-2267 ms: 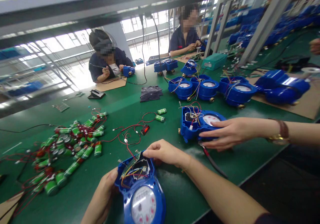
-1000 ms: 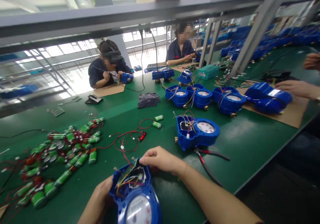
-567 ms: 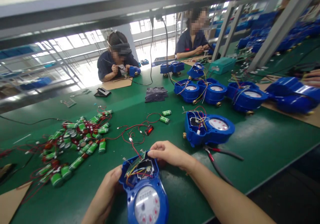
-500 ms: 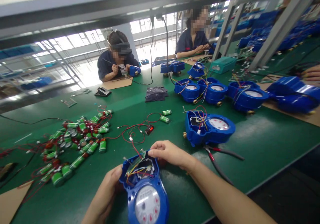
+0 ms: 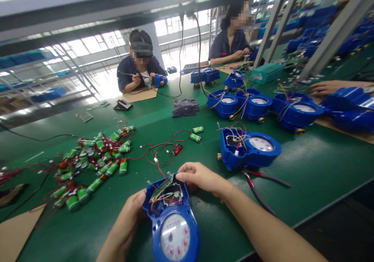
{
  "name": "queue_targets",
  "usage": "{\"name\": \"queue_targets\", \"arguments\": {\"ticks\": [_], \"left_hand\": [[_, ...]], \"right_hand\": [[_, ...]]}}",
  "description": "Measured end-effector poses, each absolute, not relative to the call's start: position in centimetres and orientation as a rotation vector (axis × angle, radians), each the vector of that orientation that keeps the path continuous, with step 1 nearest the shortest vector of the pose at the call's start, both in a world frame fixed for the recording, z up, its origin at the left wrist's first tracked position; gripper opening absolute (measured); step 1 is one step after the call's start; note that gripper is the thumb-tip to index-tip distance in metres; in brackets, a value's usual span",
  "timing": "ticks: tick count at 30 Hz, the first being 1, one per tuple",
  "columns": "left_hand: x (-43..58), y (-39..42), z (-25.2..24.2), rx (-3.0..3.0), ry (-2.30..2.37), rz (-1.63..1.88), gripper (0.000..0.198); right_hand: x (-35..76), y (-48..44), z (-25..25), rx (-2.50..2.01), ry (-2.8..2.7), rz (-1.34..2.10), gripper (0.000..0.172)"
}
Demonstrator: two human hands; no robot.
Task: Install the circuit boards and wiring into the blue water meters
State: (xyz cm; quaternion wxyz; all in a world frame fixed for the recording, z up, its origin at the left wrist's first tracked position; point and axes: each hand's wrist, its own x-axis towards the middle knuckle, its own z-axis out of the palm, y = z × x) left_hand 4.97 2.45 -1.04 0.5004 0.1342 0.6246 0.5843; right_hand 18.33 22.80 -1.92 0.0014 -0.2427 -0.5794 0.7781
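Note:
A blue water meter [image 5: 193, 234] is at the bottom centre, its dial toward me and its wiring compartment open at the far end. My left hand [image 5: 133, 211] grips the compartment's left side, thumb on the rim. At the far right corner, my right hand [image 5: 201, 178] is closed on the rim, beside a green circuit board [image 5: 157, 192]; whether its fingertips also pinch the board I cannot tell. Coloured wires lie in the compartment. From the board a red lead runs to a white connector [image 5: 156, 160], toward a small display with red digits [image 5: 177, 149].
Green batteries [image 5: 95, 184] with red leads are heaped on the left. Another open water meter [image 5: 248, 149] stands at right, with pliers [image 5: 254, 188] beside it. More meters [image 5: 254, 104] line up behind. Two co-workers [image 5: 140, 63] sit opposite; another person's hand [image 5: 324, 87] is at far right.
The whole view has shifted slightly, so things appear a little farther right. Both my hands keep their hold on the meter. At far right, the other person's hand has come farther into view.

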Motion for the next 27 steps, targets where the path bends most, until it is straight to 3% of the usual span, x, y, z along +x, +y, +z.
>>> {"name": "queue_targets", "arguments": {"ticks": [27], "left_hand": [[5.06,2.45,-0.89,0.322,1.519,1.401,0.052]], "right_hand": [[18.33,22.82,-2.08,-0.762,-1.822,2.452,0.049]]}}
